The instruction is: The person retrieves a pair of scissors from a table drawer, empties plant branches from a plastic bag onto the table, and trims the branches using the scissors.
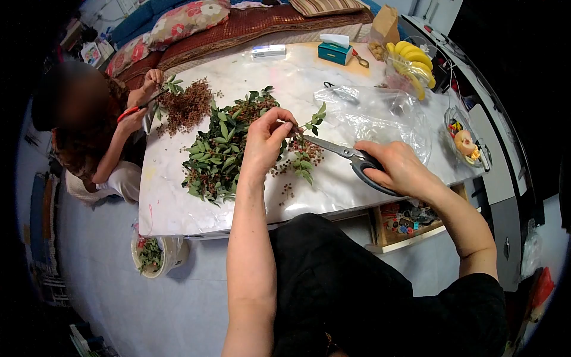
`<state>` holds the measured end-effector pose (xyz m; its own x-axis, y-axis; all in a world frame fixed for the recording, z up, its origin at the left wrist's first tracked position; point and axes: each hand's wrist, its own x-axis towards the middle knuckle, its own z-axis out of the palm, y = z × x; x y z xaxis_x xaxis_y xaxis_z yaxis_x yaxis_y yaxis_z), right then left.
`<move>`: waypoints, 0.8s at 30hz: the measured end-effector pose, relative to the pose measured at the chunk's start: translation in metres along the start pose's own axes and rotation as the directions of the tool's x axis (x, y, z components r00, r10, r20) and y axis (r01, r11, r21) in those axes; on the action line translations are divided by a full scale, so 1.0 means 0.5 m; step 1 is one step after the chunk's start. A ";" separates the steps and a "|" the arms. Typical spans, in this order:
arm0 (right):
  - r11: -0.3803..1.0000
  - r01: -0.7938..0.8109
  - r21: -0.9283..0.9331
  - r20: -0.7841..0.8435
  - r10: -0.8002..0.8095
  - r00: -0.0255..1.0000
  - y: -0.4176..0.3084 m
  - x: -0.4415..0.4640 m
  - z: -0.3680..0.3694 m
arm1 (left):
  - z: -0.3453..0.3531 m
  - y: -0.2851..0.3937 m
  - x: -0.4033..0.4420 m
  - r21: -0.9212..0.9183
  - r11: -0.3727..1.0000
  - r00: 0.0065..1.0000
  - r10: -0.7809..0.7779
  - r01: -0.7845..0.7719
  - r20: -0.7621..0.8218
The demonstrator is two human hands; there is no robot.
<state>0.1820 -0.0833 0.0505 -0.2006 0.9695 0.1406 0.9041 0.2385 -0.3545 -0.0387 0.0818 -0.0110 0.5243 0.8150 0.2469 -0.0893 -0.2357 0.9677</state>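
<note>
My left hand [270, 138] is closed, its fingertips pinching a leafy sprig [314, 121] above the table. My right hand [394, 166] grips black-handled scissors [333, 147], whose blades point left towards the sprig near my left fingertips. A large heap of green leafy branches with reddish-brown berries [220, 149] lies to the left of my left hand. Loose berries and leaves [304, 160] lie under the scissors and my left hand.
Across the left corner, a person [89, 131] holds red-handled scissors [128, 113] and a sprig beside a berry pile [185, 107]. On the white table [178, 217] are a plastic bag [380, 122], bananas [413, 56] and a tissue box [335, 52]. A bucket [172, 256] and open drawer [410, 238] are below.
</note>
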 end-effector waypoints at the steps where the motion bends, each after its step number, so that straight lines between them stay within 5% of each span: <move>1: 1.000 0.000 0.000 0.000 0.000 1.000 0.001 0.000 -0.001 | -0.001 -0.007 0.002 0.000 1.000 1.000 0.000 0.000 0.000; 24: 0.998 -0.014 0.067 0.005 0.014 1.000 0.009 0.002 -0.008 | 0.010 -0.008 0.000 0.165 0.981 0.993 0.113 -0.105 -0.038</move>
<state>0.1875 -0.0813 0.0529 -0.1899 0.9730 0.1311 0.8798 0.2279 -0.4172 -0.0342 0.0800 -0.0153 0.4779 0.8030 0.3560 -0.0026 -0.4040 0.9148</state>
